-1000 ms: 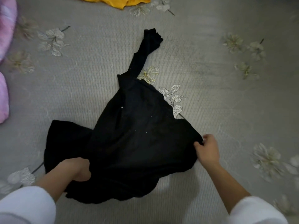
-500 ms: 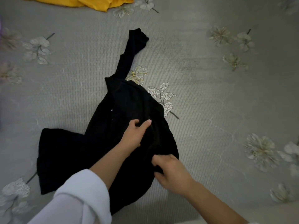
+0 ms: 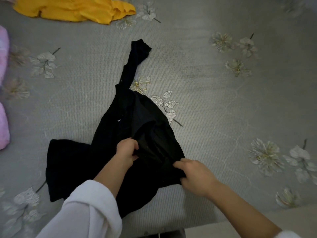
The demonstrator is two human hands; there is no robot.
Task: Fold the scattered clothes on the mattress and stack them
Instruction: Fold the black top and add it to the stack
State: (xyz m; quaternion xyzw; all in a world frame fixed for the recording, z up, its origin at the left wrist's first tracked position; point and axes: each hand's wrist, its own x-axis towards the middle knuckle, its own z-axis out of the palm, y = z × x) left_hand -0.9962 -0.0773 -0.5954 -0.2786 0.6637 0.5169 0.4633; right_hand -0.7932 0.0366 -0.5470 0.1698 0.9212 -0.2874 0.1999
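A black garment (image 3: 109, 138) lies crumpled in the middle of the grey flowered mattress (image 3: 214, 103), one sleeve stretched away from me. My left hand (image 3: 127, 150) grips a fold of the black cloth near its centre. My right hand (image 3: 193, 174) pinches the garment's right edge, low on the right side. A yellow garment (image 3: 73, 10) lies spread at the far edge.
Pink bedding (image 3: 3, 124) shows at the left border. The mattress's near edge runs just below my right forearm at the lower right. Open mattress surface lies to the right of the black garment.
My left hand has closed on a fold of the black cloth where it was lying flat. My right hand stays at the right edge. The view shifted slightly.
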